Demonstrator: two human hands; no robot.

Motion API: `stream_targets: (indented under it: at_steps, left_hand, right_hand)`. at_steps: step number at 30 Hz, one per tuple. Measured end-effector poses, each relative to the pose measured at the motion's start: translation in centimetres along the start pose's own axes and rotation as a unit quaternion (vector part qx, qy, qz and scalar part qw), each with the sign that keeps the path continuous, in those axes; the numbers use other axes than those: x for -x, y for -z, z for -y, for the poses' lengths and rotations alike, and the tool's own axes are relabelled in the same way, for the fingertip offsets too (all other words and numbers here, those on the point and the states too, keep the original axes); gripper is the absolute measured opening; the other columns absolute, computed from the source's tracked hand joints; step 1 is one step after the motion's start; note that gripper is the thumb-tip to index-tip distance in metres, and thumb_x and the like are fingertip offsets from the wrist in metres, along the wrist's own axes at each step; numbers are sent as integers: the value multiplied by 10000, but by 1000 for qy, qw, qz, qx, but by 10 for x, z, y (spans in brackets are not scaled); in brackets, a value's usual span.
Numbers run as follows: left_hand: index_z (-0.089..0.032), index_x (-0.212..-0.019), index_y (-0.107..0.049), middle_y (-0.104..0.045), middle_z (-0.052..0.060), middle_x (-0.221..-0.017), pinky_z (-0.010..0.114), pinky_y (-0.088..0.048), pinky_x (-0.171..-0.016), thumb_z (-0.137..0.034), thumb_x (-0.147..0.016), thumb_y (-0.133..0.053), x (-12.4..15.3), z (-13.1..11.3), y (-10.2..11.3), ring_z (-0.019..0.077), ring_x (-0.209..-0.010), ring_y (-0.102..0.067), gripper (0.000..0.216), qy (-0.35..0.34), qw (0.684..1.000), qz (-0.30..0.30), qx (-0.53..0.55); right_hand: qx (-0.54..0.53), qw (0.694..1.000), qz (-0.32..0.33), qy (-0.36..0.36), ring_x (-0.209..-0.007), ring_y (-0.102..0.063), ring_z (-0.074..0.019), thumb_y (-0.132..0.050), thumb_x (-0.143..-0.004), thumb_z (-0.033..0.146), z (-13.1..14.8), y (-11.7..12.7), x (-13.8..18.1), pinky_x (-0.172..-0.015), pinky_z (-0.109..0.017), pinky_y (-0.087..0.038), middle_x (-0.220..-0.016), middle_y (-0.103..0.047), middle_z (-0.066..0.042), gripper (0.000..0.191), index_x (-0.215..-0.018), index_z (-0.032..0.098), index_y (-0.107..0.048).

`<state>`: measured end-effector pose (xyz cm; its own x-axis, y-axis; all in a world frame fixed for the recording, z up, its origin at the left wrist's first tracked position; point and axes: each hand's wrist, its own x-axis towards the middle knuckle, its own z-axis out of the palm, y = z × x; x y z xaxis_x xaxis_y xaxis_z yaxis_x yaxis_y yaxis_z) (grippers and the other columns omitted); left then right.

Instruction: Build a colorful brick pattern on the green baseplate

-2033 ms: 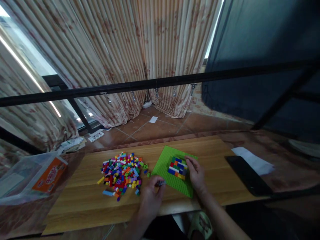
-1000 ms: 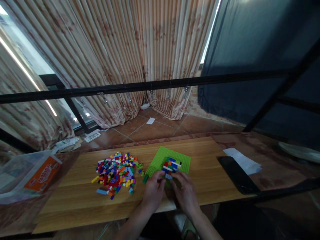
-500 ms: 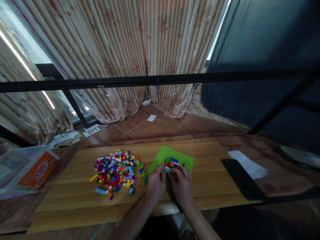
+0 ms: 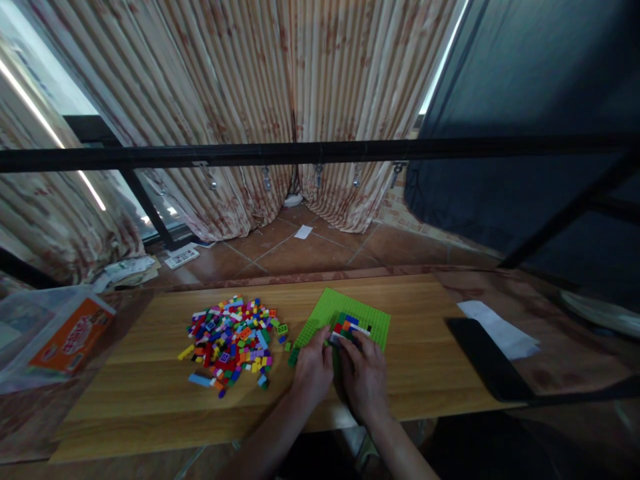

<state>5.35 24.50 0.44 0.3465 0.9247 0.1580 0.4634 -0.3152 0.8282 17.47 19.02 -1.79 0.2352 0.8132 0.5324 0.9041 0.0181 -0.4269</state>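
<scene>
A bright green studded baseplate (image 4: 331,304) lies tilted on the wooden bench. Joined toy bricks in red, blue, orange, green and white form a small cluster (image 4: 346,325) on it. My left hand (image 4: 313,365) is closed at the plate's near left part, its thumb beside the bricks; what its fingers grip is hidden. My right hand (image 4: 367,373) is closed over the near side of the cluster, fingertips by a pale grey brick (image 4: 335,339). Whether that hand pinches a brick is hidden. Left of the plate spreads a heap of loose toy bricks (image 4: 233,340) in many colours.
A black flat object (image 4: 487,360) and white paper (image 4: 497,330) lie at the bench's (image 4: 425,347) right end. A clear plastic bin (image 4: 30,313) with an orange label stands at left. Beyond the bench runs a black metal rail (image 4: 280,155) before curtains (image 4: 240,80).
The view has shifted slightly. Both hands stay at the baseplate; my right fingers have moved a little around the near side of the brick cluster.
</scene>
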Motion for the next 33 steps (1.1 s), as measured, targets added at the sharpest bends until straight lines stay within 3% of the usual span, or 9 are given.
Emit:
stream_targets:
  at_steps: [16, 29, 33]
  left_hand:
    - [-175, -1293, -571, -688, 95, -1207, 426, -494, -1031, -97, -855, -432, 3, 3, -3, 212, -1123, -643, 467, 3, 1000, -8, 7]
    - [-191, -1278, -579, -693, 86, -1189, 397, -519, -981, -94, -840, -463, 10, -2, -1, 208, -1074, -656, 463, 8, 1000, -16, 16]
    - [-191, -1249, -598, -687, 85, -1186, 395, -509, -999, -77, -849, -454, 11, -1, -1, 209, -1108, -637, 441, -19, 1000, -13, -5]
  right_hand:
    - [-34, 999, -20, -32, -1046, -536, -258, -477, -935, 291, 5, -4, -11, -873, -444, -451, -1149, -631, -110, 242, -978, 224, -706]
    - [-19, 999, -8, -31, -1059, -522, -262, -496, -914, 256, -5, 5, -2, -864, -433, -445, -1150, -617, -102, 196, -982, 216, -675]
    - [-11, 999, -12, -36, -1055, -523, -261, -505, -902, 240, -3, 6, -2, -857, -425, -443, -1144, -621, -98, 189, -979, 219, -676]
